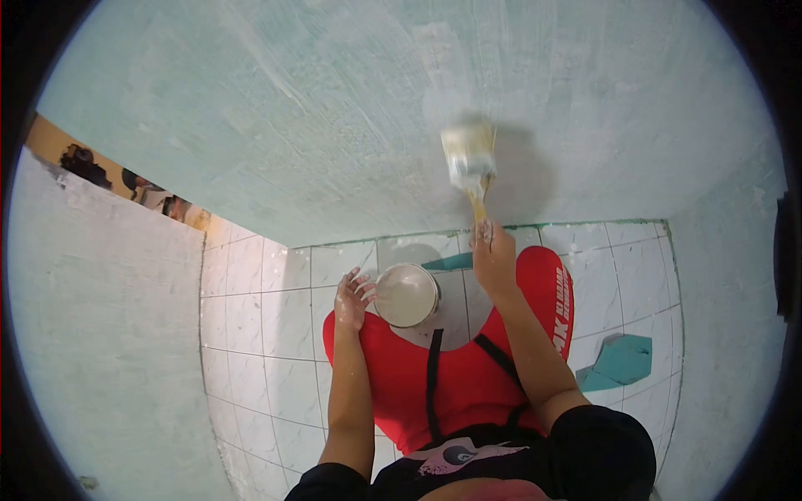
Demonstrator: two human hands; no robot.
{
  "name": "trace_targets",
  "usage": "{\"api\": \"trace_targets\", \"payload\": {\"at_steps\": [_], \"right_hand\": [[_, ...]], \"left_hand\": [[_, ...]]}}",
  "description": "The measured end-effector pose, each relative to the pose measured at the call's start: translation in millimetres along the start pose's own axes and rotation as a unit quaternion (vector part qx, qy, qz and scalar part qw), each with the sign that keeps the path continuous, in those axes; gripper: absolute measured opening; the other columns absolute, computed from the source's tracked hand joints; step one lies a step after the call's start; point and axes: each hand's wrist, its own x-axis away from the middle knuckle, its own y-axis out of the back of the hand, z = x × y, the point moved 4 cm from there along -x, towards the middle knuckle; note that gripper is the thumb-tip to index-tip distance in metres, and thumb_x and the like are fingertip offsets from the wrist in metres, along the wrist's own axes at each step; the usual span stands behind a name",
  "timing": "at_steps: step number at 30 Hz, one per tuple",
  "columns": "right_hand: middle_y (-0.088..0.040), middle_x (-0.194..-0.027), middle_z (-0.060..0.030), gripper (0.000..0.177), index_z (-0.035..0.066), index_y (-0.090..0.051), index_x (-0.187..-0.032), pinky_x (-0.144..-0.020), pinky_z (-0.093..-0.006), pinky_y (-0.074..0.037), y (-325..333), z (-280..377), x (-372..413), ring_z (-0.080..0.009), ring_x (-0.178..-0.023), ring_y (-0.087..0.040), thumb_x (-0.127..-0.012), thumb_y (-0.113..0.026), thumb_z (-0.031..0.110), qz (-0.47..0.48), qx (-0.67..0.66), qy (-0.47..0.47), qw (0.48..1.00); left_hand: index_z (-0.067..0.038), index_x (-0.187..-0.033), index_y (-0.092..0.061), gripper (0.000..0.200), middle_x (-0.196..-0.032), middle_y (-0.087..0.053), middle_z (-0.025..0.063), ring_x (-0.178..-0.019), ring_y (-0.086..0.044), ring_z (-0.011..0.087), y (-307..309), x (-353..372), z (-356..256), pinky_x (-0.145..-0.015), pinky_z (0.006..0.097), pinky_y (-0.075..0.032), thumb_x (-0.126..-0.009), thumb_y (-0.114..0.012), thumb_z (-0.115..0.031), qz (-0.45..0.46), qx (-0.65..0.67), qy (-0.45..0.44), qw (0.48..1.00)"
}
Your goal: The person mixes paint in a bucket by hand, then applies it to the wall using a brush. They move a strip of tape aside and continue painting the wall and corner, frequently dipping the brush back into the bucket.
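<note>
My right hand (491,246) is wrapped round the handle of a wide paintbrush (470,159), whose pale bristles lie against or very close to the wall (351,125). The brush is slightly blurred. The wall is pale green with streaky white paint over it. My left hand (352,299) has its fingers spread beside a round bucket of whitish paint (407,296), at or near its left rim. White smears mark the fingers of both hands. The bucket stands on the tiled floor in front of my knees.
Teal pieces (620,361) lie on the white floor tiles (242,334) at the right, and another teal piece (451,262) is behind the bucket. Side walls stand left and right. Dark objects (83,165) show through an opening at the upper left.
</note>
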Motion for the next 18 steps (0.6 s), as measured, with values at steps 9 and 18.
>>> {"api": "trace_targets", "payload": {"at_steps": [9,18], "right_hand": [[-0.059,-0.07,-0.0246,0.024,-0.003,-0.054,-0.092,-0.059,-0.0478,-0.043,-43.2,-56.7,-71.0,-0.0424,-0.064,-0.057,-0.091,-0.046,0.02,0.005,0.017,0.098,0.995],[-0.063,-0.082,-0.024,0.029,0.0,-0.062,-0.088,-0.07,-0.049,-0.049,-103.4,-214.7,-1.7,-0.0415,-0.077,-0.061,-0.088,-0.041,0.021,0.212,0.308,-0.088,0.923]], "left_hand": [[-0.008,-0.127,-0.042,0.049,-0.104,-0.052,0.0089,-0.092,-0.053,0.0246,-5.5,-12.7,3.6,-0.076,0.0387,-0.045,-0.093,-0.037,-0.043,0.024,-0.017,-0.003,1.0],[-0.008,-0.124,-0.044,0.048,-0.102,-0.052,0.0072,-0.091,-0.055,0.0218,-8.5,-9.6,3.2,-0.074,0.0363,-0.046,-0.092,-0.04,-0.044,0.023,-0.022,0.003,0.999]]}}
